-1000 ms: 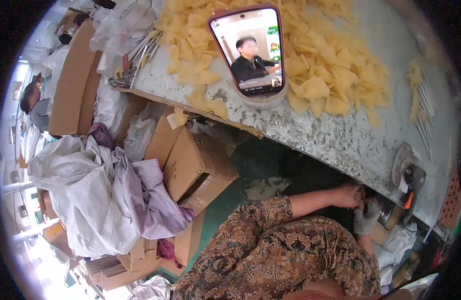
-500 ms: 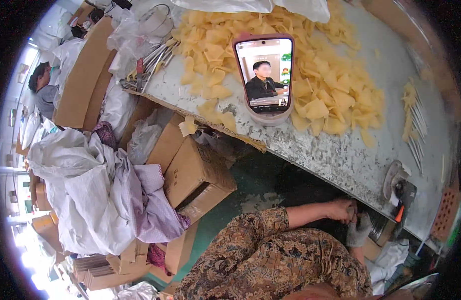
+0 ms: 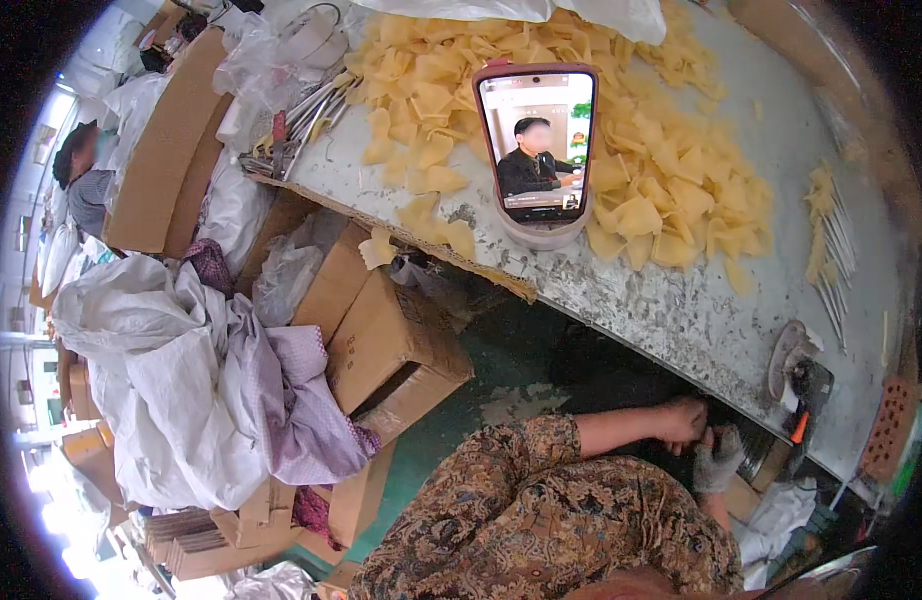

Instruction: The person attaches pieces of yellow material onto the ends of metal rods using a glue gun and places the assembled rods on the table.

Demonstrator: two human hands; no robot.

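Observation:
My left hand (image 3: 684, 422) is bare and closed, its fingers curled in just under the table's front edge. Beside it, almost touching, my right hand (image 3: 719, 460) wears a thin whitish covering, and its fingers are pinched together. Whatever lies between the fingers is too small and dark to make out. Right by my right hand, thin dark rods (image 3: 755, 446) stand in a carton below the table. Both hands are over my lap, where patterned brown cloth (image 3: 561, 510) covers my arms and legs.
On the grey table (image 3: 621, 310) lie a large heap of thin yellow pieces (image 3: 671, 205), a phone (image 3: 537, 145) propped on a round stand, metal rods (image 3: 831, 260) and a tape dispenser (image 3: 796, 370). Cartons (image 3: 396, 340) and white sacks (image 3: 171, 380) fill the left. A person (image 3: 86, 180) is farther back.
The view has shifted very slightly. My hands stay together below the table edge, with only a small movement of the fingers. The picture on the phone differs a little.

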